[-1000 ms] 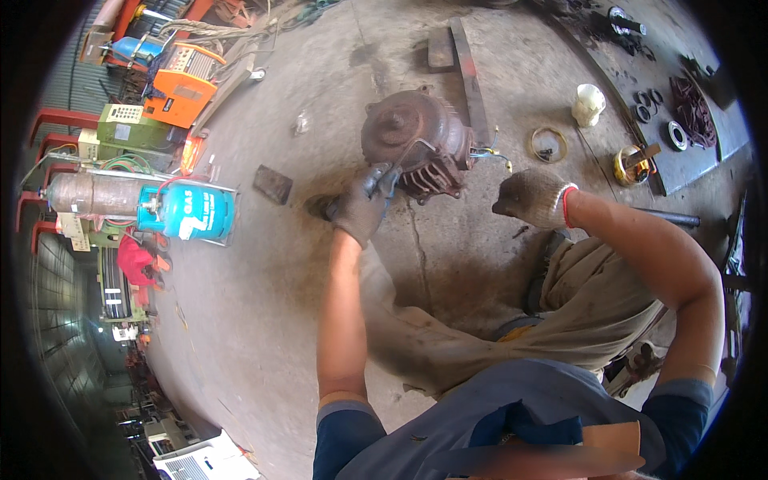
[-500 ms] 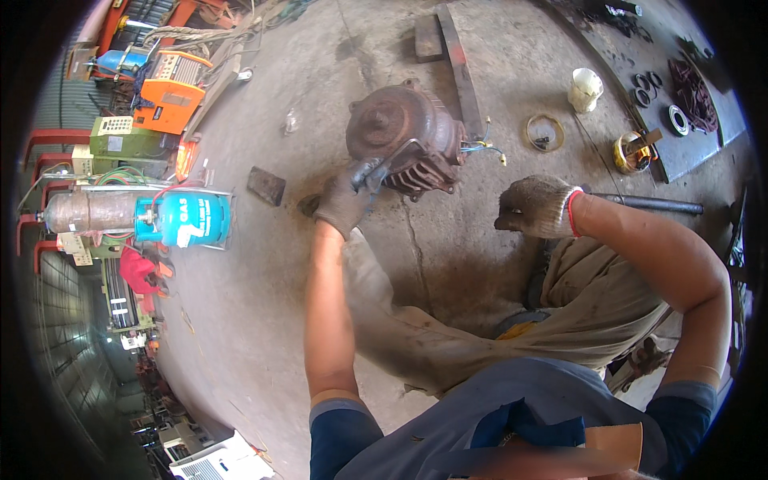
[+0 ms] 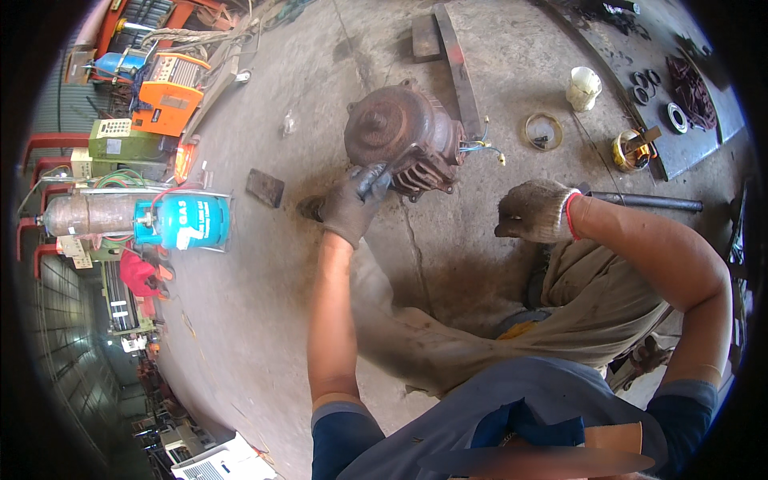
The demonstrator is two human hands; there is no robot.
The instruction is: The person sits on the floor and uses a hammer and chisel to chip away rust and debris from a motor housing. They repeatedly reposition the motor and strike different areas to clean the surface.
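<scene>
Steadying the rusty motor, apparently, your left hand grips its near edge; your right hand hangs curled, contents hidden.

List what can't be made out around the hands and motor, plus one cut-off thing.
All head view:
- Gloved right hand: palm and anything in it, hidden by its own back.
- Gloved left hand: palm, likewise.
- Rusty electric motor: underside, hidden by its housing.
- White louvred casing: cut off by lower edge.

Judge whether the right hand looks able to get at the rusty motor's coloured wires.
Probably yes: the right hand is near the wires, nothing visible lies between them, and the left hand is aside, at the motor.
</scene>
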